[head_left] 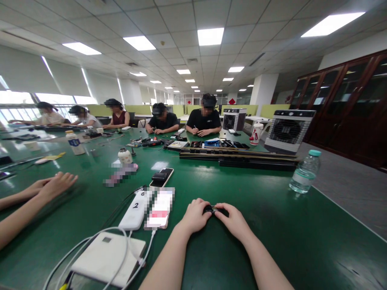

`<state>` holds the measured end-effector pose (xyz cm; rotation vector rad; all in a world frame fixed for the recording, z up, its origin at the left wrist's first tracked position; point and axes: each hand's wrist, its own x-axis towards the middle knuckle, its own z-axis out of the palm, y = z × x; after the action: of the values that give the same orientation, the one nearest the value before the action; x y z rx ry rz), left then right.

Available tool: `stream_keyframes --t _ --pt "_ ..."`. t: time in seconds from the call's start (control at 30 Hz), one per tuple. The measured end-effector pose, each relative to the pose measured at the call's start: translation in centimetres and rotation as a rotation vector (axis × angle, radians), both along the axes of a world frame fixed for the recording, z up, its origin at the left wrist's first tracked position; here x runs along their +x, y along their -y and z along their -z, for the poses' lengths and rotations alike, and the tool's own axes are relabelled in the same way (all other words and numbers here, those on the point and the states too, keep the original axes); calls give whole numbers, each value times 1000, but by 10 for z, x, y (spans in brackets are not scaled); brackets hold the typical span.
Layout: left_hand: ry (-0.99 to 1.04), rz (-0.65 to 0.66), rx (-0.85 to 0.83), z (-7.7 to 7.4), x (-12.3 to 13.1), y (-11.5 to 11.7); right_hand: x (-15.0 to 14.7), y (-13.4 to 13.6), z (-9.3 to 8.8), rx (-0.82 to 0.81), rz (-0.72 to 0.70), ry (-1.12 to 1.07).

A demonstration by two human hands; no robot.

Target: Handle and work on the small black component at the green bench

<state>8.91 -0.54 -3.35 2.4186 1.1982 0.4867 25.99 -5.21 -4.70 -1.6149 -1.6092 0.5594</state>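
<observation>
Both my hands meet over the green table (208, 259), around a small dark object (209, 209) that the fingers largely cover. My left hand (195, 216) grips its left side, fingers curled over it and thumb in front. On the other side, my right hand (232, 217) pinches it between thumb and fingers. A lighter bit shows at its middle, between the fingertips; its kind cannot be made out. Left of my hands lie a phone with a lit screen (159, 209) and a white power bank (133, 212) marked 2.
A white box (105, 257) with looping cables lies front left. A water bottle (305, 172) stands near the right edge. Long black rails (238, 158) and tools lie farther back. A neighbour's hands (57, 187) rest at left; several people sit beyond.
</observation>
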Motion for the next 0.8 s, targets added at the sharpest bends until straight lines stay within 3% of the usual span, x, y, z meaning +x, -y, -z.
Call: stream_keyframes --t 0.8 --pt "-5 -7 -18 -2 0 2 -3 4 -10 -26 -13 23"
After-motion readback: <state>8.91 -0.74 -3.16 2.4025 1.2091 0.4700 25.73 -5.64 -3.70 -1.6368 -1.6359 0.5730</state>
